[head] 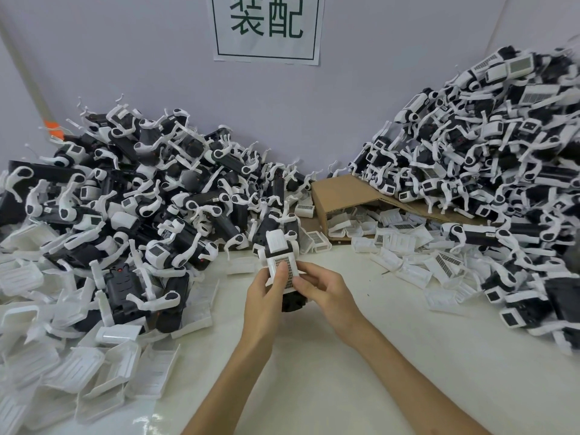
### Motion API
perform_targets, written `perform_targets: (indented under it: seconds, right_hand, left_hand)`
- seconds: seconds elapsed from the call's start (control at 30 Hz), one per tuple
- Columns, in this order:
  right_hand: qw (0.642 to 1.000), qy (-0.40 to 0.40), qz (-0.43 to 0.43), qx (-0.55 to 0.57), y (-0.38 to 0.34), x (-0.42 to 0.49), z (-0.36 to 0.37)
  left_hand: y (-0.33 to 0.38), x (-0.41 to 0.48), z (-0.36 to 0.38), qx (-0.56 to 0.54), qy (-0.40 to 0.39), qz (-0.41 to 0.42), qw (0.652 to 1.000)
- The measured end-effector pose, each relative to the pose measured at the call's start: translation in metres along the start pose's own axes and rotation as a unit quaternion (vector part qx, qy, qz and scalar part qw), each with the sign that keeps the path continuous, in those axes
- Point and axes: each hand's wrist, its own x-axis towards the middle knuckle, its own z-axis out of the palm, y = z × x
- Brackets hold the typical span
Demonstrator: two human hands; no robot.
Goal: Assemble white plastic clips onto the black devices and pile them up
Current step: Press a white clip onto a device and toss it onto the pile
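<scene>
Black device [292,304] is held just above the desk [314,372], centre, close to the body. Its long axis runs away toward the wall. White clip [290,266] lies on its top face. Left hand [263,296] grips the left side, thumb pressing the clip's grille; right hand [326,293] pinches the right edge. Pile [486,158] at right appears to hold clipped units, so the right hand is nearer.
</scene>
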Motion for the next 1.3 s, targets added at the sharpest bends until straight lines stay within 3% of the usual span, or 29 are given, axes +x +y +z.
perform_targets:
  seconds: [0.2,0.37,0.57,0.67,0.8,0.87,1.0,1.3]
  right_hand:
    - [0.997,0.053,0.042,0.021,-0.002,0.003,-0.007]
    - [0.996,0.086,0.032,0.004,0.002,0.005,-0.008]
    - [0.996,0.092,0.002,-0.013,0.001,0.003,-0.006]
    - [0.997,0.081,-0.017,-0.004,-0.001,0.002,-0.004]
    - [0.992,0.07,-0.051,-0.096,-0.002,-0.002,-0.009]
    - [0.987,0.034,-0.067,-0.145,0.0,-0.004,-0.009]
    - [0.993,0.034,-0.043,-0.108,0.002,-0.003,-0.002]
    - [0.998,0.053,-0.026,-0.022,0.005,-0.002,-0.003]
  left_hand:
    - [-0.002,0.001,0.0,0.049,-0.048,-0.012,0.998]
    - [-0.007,0.002,-0.002,0.22,-0.045,0.051,0.973]
    - [-0.003,-0.003,0.0,0.222,-0.032,0.093,0.97]
    - [-0.006,0.0,-0.003,0.294,0.014,0.162,0.942]
    - [-0.004,0.006,-0.018,0.475,0.124,0.24,0.838]
    - [-0.003,0.006,-0.022,0.507,0.134,0.263,0.81]
    - [-0.003,0.004,-0.02,0.546,0.123,0.303,0.771]
    - [-0.007,0.007,-0.016,0.55,0.098,0.317,0.766]
